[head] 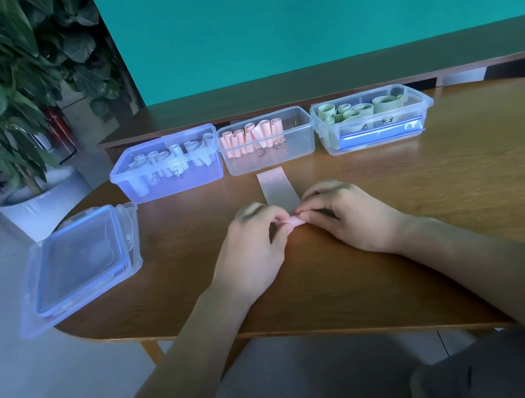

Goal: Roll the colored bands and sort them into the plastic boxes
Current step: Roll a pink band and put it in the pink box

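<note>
Both hands pinch the near, rolled end of a pink band [279,191]: left hand [255,245], right hand [347,216]. Its flat end reaches toward the middle box [300,143] on the worktop [426,188].

Dim, even daylight; soft focus throughout, wide-angle bending at the edges

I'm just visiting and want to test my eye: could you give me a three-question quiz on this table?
1. True or false: both hands, left hand and right hand, pinch the pink band.
2. Which box holds pink rolls: blue box, middle box, or right box?
3. Where do the lids lie?

Key: 1 true. 2 middle box. 3 stacked at the table's left edge, off the boxes.
</note>
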A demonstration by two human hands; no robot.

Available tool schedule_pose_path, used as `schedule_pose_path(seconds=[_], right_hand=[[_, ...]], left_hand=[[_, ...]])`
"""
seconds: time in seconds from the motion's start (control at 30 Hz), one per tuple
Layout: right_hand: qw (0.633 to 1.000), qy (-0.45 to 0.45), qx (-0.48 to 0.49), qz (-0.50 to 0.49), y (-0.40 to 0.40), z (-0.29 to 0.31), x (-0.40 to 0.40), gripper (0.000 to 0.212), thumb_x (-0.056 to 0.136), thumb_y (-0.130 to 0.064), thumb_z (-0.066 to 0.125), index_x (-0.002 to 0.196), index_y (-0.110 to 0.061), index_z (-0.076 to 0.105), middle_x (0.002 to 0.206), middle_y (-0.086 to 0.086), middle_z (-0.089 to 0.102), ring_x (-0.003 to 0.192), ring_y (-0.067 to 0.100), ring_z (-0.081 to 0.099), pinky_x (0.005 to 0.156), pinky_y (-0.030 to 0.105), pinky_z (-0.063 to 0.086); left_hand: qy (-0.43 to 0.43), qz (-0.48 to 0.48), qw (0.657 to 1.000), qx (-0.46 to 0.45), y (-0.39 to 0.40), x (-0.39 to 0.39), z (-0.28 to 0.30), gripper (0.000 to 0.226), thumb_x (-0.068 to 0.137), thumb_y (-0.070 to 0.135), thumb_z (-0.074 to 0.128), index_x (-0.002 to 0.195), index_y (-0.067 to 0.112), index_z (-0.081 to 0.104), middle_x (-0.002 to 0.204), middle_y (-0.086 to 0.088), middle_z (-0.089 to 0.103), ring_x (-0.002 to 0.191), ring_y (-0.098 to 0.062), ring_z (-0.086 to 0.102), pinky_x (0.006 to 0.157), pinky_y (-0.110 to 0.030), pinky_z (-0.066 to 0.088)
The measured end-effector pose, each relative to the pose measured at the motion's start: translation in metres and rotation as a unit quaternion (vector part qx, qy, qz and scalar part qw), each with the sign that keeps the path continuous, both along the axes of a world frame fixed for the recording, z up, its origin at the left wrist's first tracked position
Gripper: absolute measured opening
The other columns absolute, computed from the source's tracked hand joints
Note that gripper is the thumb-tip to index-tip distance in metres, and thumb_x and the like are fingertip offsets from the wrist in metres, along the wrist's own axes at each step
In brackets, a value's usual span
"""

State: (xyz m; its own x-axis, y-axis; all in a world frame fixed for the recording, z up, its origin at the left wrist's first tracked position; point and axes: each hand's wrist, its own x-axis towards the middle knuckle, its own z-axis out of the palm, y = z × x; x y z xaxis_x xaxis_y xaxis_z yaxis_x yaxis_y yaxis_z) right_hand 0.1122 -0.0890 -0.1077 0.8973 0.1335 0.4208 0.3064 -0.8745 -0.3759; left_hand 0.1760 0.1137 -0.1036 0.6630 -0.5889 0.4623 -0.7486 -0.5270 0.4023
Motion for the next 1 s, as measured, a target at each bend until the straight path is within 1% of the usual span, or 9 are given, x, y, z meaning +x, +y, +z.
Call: schedule_pose_path(seconds=[0.1, 0.2, 0.3, 0.37, 0.43, 0.53, 0.7, 0.83, 1.0], right_hand=[[1.0, -0.005, 0.003, -0.014, -0.001, 0.002, 0.004, 0.025, 0.101, -0.03, 0.058, 0.122, -0.023, 0.071, 0.119, -0.007, 0.06, 0.111, 0.01, 0.056, 0.1, 0.033, 0.048], [1.0, -0.012, 0.017, -0.006, -0.002, 0.003, 0.007, 0.022, 0.099, -0.029, 0.063, 0.119, -0.024, 0.071, 0.113, -0.01, 0.061, 0.106, 0.006, 0.057, 0.096, 0.03, 0.049], [1.0, -0.007, 0.024, 0.0, -0.005, 0.003, 0.013, 0.02, 0.098, -0.026, 0.065, 0.116, -0.025, 0.072, 0.109, -0.01, 0.063, 0.102, 0.005, 0.058, 0.094, 0.031, 0.051], [1.0, -0.006, 0.024, -0.007, -0.006, 0.003, 0.016, 0.019, 0.098, -0.027, 0.063, 0.115, -0.024, 0.073, 0.108, -0.01, 0.066, 0.101, 0.007, 0.059, 0.094, 0.033, 0.051], [1.0, -0.002, 0.021, -0.012, -0.007, 0.003, 0.019, 0.021, 0.099, -0.029, 0.061, 0.116, -0.023, 0.073, 0.109, -0.008, 0.068, 0.102, 0.007, 0.059, 0.095, 0.034, 0.051], [1.0, 0.002, 0.017, -0.011, -0.007, 0.003, 0.022, 0.023, 0.101, -0.029, 0.058, 0.117, -0.022, 0.074, 0.109, -0.007, 0.067, 0.101, 0.008, 0.059, 0.094, 0.033, 0.051], [0.999, -0.006, 0.027, -0.024, -0.007, 0.004, 0.026, 0.023, 0.101, -0.026, 0.059, 0.12, -0.023, 0.072, 0.114, -0.008, 0.057, 0.104, 0.008, 0.057, 0.096, 0.028, 0.049], [0.999, -0.025, 0.031, -0.003, -0.009, 0.004, 0.03, 0.013, 0.097, -0.02, 0.065, 0.108, -0.022, 0.073, 0.105, -0.011, 0.058, 0.097, 0.006, 0.058, 0.089, 0.03, 0.052], [0.999, -0.025, 0.03, -0.006, -0.015, 0.001, 0.041, 0.014, 0.095, -0.031, 0.068, 0.108, -0.026, 0.073, 0.104, -0.012, 0.063, 0.1, 0.007, 0.057, 0.092, 0.034, 0.05]], left_hand=[[0.005, 0.009, 1.0, 0.024, -0.002, 0.006, 0.0, 0.016, 0.099, 0.031, 0.058, 0.11, 0.027, 0.069, 0.106, 0.008, 0.061, 0.101, -0.011, 0.052, 0.091, -0.034, 0.048], [0.011, 0.016, 0.999, 0.041, -0.004, 0.012, 0.002, 0.022, 0.101, 0.033, 0.054, 0.117, 0.027, 0.068, 0.111, 0.006, 0.061, 0.109, -0.015, 0.051, 0.093, -0.039, 0.048], [0.01, 0.028, 0.998, 0.059, -0.006, 0.015, 0.003, 0.029, 0.103, 0.036, 0.048, 0.127, 0.029, 0.064, 0.12, 0.006, 0.058, 0.116, -0.014, 0.05, 0.096, -0.038, 0.049], [0.014, 0.035, 0.998, 0.051, -0.007, 0.017, 0.004, 0.034, 0.102, 0.036, 0.051, 0.134, 0.028, 0.06, 0.126, 0.005, 0.057, 0.118, -0.015, 0.052, 0.099, -0.037, 0.049], [0.013, 0.036, 0.999, 0.024, -0.007, 0.019, 0.005, 0.034, 0.099, 0.035, 0.057, 0.132, 0.025, 0.061, 0.122, 0.004, 0.059, 0.109, -0.013, 0.057, 0.095, -0.036, 0.051], [0.004, 0.027, 1.0, 0.013, -0.008, 0.022, 0.006, 0.02, 0.097, 0.031, 0.063, 0.116, 0.026, 0.066, 0.108, 0.009, 0.06, 0.096, -0.009, 0.055, 0.087, -0.031, 0.051], [0.005, 0.017, 1.0, 0.011, -0.011, 0.028, 0.005, 0.01, 0.096, 0.029, 0.064, 0.104, 0.025, 0.068, 0.103, 0.009, 0.06, 0.094, -0.01, 0.056, 0.085, -0.033, 0.05], [0.011, 0.02, 1.0, 0.014, -0.012, 0.032, 0.003, 0.017, 0.096, 0.032, 0.062, 0.11, 0.026, 0.069, 0.108, 0.008, 0.061, 0.095, -0.011, 0.057, 0.087, -0.036, 0.051], [0.01, 0.032, 0.999, 0.028, -0.017, 0.038, 0.001, 0.03, 0.097, 0.035, 0.06, 0.124, 0.024, 0.067, 0.116, 0.004, 0.061, 0.104, -0.015, 0.059, 0.089, -0.036, 0.051]])
